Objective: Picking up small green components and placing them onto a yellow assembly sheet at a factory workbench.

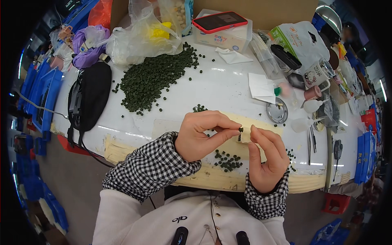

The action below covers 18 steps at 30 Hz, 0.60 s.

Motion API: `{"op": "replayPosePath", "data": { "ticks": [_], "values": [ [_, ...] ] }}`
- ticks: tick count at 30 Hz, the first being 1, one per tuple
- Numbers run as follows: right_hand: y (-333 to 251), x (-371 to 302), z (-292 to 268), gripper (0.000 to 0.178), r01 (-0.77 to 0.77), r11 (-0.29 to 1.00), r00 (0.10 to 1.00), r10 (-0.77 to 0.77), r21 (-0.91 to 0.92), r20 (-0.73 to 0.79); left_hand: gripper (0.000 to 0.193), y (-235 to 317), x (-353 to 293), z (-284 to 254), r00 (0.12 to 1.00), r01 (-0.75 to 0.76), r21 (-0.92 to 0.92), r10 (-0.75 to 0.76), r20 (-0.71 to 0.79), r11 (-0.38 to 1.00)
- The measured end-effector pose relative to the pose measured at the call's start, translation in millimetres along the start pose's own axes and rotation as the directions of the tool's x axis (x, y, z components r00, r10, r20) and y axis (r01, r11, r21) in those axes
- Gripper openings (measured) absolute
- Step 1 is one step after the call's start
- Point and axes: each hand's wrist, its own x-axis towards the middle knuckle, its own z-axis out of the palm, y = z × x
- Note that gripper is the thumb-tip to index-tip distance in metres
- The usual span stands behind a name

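Note:
Between the thumb and forefinger of my left hand [204,134] is a small dark green piece [241,130], its far side hidden by the fingertips. My right hand [267,159] is just to the right of it, thumb and forefinger apart. A pale cream patch shows between the two hands, and I cannot make out whether it is a separate thing or the table covering. Below the hands, a small cluster of dark green pieces [228,161] lies near the table's front edge. A few more [199,108] lie just beyond my left hand.
A large heap of dark green pieces [157,79] spreads at the back left, beside a black pouch [96,94] and plastic bags [141,45]. A red-edged phone [220,21] rests on a plastic box [222,37]. To the right are a round metal lid [277,110], a mug [316,75] and tweezers [309,148].

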Motion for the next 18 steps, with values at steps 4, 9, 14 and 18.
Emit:
{"op": "replayPosePath", "data": {
  "ticks": [4,9,14,18],
  "values": [
    [2.6,-2.5,-17.0,0.025,-0.067,0.993,0.992,0.056,-0.1,-0.109,0.018,-0.2,-0.7,2.8,0.996,0.087,-0.068,-0.086,0.023,0.994],
    [19.0,-1.2,-31.6,0.019,-0.119,0.972,0.992,0.107,-0.205,-0.067,0.018,-1.8,-3.5,3.9,0.988,0.142,-0.072,-0.138,0.063,0.987],
    [31.8,-5.3,-25.4,0.019,-0.123,0.969,0.992,0.119,-0.214,-0.028,0.017,-1.2,-0.7,7.5,0.981,0.19,-0.089,-0.184,0.067,0.978],
    [37.3,-2.9,-18.8,0.017,-0.133,0.971,0.99,0.141,-0.201,0.025,0.017,-4.5,-2.9,5.7,0.978,0.205,-0.092,-0.2,0.066,0.974]
  ]
}}
